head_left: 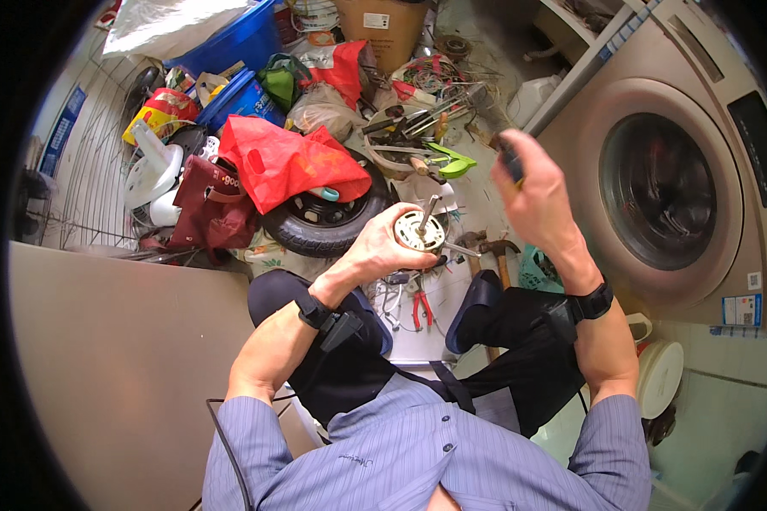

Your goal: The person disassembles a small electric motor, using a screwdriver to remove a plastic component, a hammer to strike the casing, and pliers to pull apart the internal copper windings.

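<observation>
My left hand (382, 242) is wrapped round a small electric motor (413, 236) with a pale slotted end plate, its metal shaft (429, 211) pointing up. Raised to the right and apart from the motor, my right hand (533, 192) grips a tool with a black and yellow handle (510, 162). The tool's working end cannot be made out. Red-handled pliers (422, 308) lie on the floor below the motor, between my feet. A hammer (499, 249) rests beside my right shoe (475, 308).
Left of the motor is a tyre on a rim (328, 223), partly under a red bag (285, 162). Loose tools, a bright green piece (452, 162) and a cardboard box (383, 34) lie farther off. A washing machine (656, 179) stands at the right, a beige panel (128, 349) at the left.
</observation>
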Demonstrator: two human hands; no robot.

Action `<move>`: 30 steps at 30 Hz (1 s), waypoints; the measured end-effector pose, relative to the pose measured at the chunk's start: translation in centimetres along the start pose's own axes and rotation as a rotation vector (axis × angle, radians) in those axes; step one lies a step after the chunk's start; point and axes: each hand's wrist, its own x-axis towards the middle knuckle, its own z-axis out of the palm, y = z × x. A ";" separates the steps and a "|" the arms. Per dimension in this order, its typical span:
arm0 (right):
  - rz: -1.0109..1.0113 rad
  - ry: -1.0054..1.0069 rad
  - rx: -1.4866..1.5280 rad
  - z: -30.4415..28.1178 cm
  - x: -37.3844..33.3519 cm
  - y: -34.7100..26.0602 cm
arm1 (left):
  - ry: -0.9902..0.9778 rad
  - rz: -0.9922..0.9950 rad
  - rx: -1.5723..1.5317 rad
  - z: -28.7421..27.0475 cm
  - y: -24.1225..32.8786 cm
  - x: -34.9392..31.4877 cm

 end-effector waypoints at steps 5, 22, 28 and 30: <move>-0.208 -0.472 -0.372 1.6 -2.4 0.7 | -0.008 -0.011 -0.070 0.4 0.4 0.5; -0.200 -0.480 -0.262 1.6 -2.5 0.4 | 0.045 0.040 0.133 0.9 0.6 0.4; 0.042 0.169 0.022 -0.1 -0.8 -0.6 | 0.080 0.106 -0.012 1.3 -0.2 1.3; -0.279 -0.431 -0.479 1.4 -3.4 1.2 | 0.063 0.030 -0.119 0.7 -0.3 1.6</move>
